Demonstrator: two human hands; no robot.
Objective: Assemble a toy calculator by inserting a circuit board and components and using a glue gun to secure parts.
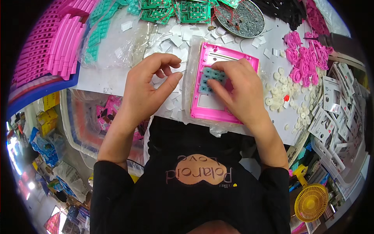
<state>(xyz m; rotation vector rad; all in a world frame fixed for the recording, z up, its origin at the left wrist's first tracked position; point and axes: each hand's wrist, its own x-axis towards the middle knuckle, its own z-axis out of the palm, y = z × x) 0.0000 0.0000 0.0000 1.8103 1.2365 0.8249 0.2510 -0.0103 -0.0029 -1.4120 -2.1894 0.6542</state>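
In the head view, left of centre, the left hand (144, 86) arches, fingers bent, thumb spread from them; at upper centre, the right hand (244, 89) bends over the blue-grey pad (205, 80) inside the pink frame (215, 114), thumb and forefinger parted, whether pinching it I cannot tell

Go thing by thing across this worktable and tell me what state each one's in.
Pink plastic housing: lying open side up.
Teal rubber keypad: inside the housing, partly covered.
Right hand: at the keypad, thumb over it.
Left hand: raised, half curled, apparently empty.
Green circuit boards: piled, overlapping.
Round metal tray: holding many small grey parts.
White round parts: loose, scattered.
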